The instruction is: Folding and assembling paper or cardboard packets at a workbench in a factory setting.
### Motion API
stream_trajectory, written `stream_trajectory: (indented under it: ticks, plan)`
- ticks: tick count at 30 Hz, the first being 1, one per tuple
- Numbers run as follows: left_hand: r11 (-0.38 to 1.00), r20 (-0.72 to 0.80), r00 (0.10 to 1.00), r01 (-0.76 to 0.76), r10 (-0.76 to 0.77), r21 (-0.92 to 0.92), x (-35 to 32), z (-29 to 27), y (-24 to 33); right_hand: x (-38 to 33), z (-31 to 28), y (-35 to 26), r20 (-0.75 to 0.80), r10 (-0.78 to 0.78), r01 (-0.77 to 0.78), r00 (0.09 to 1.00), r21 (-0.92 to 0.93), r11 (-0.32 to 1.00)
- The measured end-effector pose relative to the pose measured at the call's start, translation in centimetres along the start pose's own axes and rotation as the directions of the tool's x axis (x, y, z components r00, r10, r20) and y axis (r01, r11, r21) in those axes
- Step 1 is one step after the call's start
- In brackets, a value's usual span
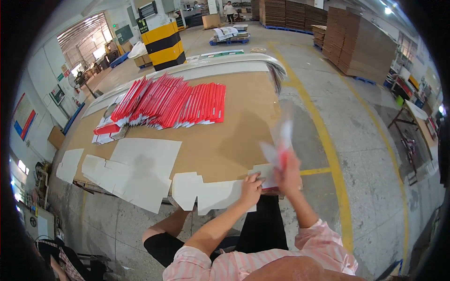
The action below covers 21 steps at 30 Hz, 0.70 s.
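My left hand (251, 188) is at the table's near edge, its bent fingers pressing on a small white card piece (263, 172). Beneath that hand and to its left lies a white die-cut cardboard sheet (220, 193). Just to the right, my right hand (288, 172) is closed round a red-and-white folded card piece (284, 157), raised above the table corner. Motion smears this piece, so its exact shape cannot be made out. Farther left on the brown tabletop, a long overlapping row of red-and-white flat folded cartons (176, 103) leans in a fan.
More white die-cut sheets (145, 171) lie along the near left edge, partly overhanging it. Clear plastic film (229, 61) covers the table's far edge. Beyond stand a yellow-and-black pillar (164, 44) and tall cardboard stacks (356, 42). A person (228, 11) stands far off.
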State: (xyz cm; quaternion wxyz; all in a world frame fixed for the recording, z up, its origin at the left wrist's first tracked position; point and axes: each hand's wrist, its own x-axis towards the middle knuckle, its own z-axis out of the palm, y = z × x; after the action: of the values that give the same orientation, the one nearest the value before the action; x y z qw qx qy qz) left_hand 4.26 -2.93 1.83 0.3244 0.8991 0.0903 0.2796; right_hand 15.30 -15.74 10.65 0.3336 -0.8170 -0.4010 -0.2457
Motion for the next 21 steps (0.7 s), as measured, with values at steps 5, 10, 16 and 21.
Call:
stream_trajectory:
  ticks: [5, 10, 16, 21]
  plan:
    - [0.988, 0.372, 0.918, -0.155, 0.136, 0.023, -2.5, -4.5, 0.1, -3.5, 3.4, -0.5, 0.445, -0.280, 0.309, 0.850, 0.008, 0.951]
    - [0.937, 0.447, 0.879, -0.282, 0.165, 0.208, -3.8, -11.1, 0.9, -3.4, 3.2, 0.9, 0.278, -0.266, 0.254, 0.923, 0.078, 0.964]
    - [0.796, 0.067, 0.995, -0.101, 0.075, 0.597, 3.0, -10.7, 1.8, -3.9, 3.0, 1.2, 0.137, -0.157, 0.096, 0.978, 0.371, 0.924]
    - [0.681, -0.047, 0.999, 0.051, -0.024, 0.731, -0.5, -9.7, -5.4, -4.6, 4.1, 1.2, 0.257, -0.229, 0.210, 0.939, 0.097, 0.973]
